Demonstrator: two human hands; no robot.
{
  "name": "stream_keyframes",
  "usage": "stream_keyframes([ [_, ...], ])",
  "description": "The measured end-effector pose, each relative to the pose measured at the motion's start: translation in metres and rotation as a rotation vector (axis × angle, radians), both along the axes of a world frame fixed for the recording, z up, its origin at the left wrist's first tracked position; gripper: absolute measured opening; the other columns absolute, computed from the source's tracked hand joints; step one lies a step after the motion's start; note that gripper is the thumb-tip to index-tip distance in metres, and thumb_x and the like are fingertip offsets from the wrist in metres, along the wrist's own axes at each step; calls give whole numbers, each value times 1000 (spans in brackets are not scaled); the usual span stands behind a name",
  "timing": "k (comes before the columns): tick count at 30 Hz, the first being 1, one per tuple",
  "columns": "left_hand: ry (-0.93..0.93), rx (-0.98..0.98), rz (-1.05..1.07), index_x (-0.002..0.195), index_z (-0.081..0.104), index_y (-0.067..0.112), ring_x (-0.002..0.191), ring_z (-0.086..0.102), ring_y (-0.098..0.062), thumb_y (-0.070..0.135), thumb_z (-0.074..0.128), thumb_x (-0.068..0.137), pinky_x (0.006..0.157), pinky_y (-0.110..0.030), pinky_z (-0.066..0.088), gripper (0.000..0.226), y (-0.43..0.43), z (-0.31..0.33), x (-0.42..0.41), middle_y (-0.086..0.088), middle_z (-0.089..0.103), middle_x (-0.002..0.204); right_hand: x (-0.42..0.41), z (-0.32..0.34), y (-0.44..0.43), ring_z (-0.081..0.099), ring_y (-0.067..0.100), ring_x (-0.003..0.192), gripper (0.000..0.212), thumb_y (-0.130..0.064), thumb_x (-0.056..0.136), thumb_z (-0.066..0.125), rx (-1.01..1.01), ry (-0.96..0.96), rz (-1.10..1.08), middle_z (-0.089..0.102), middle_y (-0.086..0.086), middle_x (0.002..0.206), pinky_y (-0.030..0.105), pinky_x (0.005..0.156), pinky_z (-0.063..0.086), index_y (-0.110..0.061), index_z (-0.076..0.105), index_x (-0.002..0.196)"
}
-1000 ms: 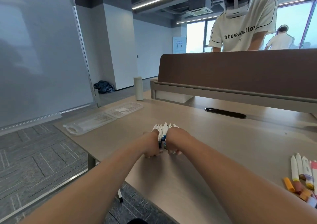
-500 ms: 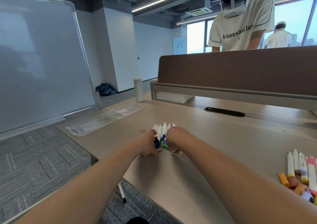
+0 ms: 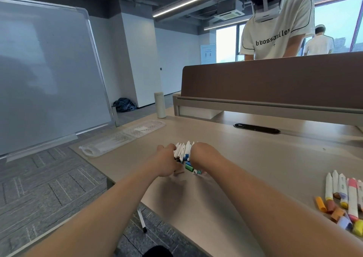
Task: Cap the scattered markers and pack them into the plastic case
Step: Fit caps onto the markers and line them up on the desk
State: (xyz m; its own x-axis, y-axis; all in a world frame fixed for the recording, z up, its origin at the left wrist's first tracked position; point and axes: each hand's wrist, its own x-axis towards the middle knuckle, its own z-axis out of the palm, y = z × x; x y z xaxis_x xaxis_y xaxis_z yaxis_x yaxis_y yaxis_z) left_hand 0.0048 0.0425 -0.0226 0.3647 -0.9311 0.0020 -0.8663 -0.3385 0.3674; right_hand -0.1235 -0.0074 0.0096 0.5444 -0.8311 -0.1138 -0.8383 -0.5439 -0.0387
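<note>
Centre frame: left hand [image 3: 167, 162] and right hand [image 3: 202, 154] clamp marker bundle [image 3: 183, 151] from both sides on counter [image 3: 255, 168], fingers curled round it. White barrels point away. Loose green caps [image 3: 189, 167] just below bundle. Clear plastic case [image 3: 121, 138] lies open, left of centre, well apart. Second marker group [image 3: 345, 193] lower right.

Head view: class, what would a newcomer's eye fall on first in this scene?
First, the left hand and right hand, stretched out to flank a bundle of markers in the middle of the desk. Next, the colourful loose markers heaped at the desk's right edge, and the clear plastic case lying open at its far left corner. A large whiteboard fills the left side.
</note>
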Motion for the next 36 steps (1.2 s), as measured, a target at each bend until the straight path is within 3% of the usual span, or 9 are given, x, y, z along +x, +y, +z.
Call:
stream_keyframes([
  [2, 37, -55, 26, 140, 38, 19, 94, 61, -29, 33, 66, 89, 83, -39, 54, 60, 4, 5, -3, -13, 37, 134, -2, -4, -6, 57, 26, 94, 20, -8, 91, 57, -10, -86, -27, 48, 3, 77, 31, 80, 46, -5, 61, 110],
  [3, 50, -83, 32, 138, 40, 19, 93, 61, -28, 33, 65, 90, 80, -37, 53, 56, 7, 8, -4, -13, 41, 132, -3, -5, -9, 55, 25, 88, 9, -8, 90, 58, -23, -122, -39, 43, 3, 72, 31, 77, 46, -6, 61, 99],
  [6, 80, -143, 36, 135, 46, 19, 90, 60, -21, 34, 62, 92, 74, -32, 49, 48, 16, 16, -6, -10, 54, 126, -9, 3, -11, 54, 25, 77, 4, -2, 85, 64, -54, -227, -96, 46, 5, 69, 33, 71, 47, -5, 60, 85],
  [9, 159, -185, 26, 126, 54, 17, 80, 60, -18, 30, 60, 93, 71, -33, 50, 37, 31, 23, -6, -6, 62, 113, -6, 6, -9, 56, 25, 68, 21, 2, 84, 59, -45, -308, -158, 52, 7, 67, 33, 65, 49, -9, 52, 67],
  [14, 269, -283, 14, 101, 61, 20, 73, 59, -18, 24, 54, 96, 59, -27, 44, 10, 57, 34, -11, -6, 66, 101, -5, 7, 12, 59, 24, 72, 17, -9, 87, 60, -55, -374, -151, 58, 7, 72, 32, 67, 50, -10, 58, 70],
  [17, 319, -343, 3, 93, 65, 18, 69, 59, -18, 19, 51, 94, 58, -27, 44, 14, 73, 41, -19, -6, 68, 90, -13, 15, 23, 63, 27, 74, 12, -6, 85, 56, -80, -413, -147, 62, 10, 75, 33, 69, 54, -7, 64, 77],
  [24, 413, -387, -31, 99, 68, 17, 62, 59, -9, 20, 50, 95, 50, -21, 39, 19, 85, 48, -19, 0, 68, 79, -32, 24, 22, 67, 26, 78, 15, -8, 85, 55, -80, -458, -206, 69, 12, 86, 35, 74, 58, -5, 70, 85],
  [36, 468, -385, -58, 94, 66, 20, 63, 57, -12, 20, 49, 96, 56, -24, 44, 17, 45, 29, -7, 0, 69, 83, -30, -12, -26, 70, 24, 77, 12, -10, 83, 63, -24, -387, -312, 71, 10, 85, 38, 77, 60, -4, 70, 90],
])
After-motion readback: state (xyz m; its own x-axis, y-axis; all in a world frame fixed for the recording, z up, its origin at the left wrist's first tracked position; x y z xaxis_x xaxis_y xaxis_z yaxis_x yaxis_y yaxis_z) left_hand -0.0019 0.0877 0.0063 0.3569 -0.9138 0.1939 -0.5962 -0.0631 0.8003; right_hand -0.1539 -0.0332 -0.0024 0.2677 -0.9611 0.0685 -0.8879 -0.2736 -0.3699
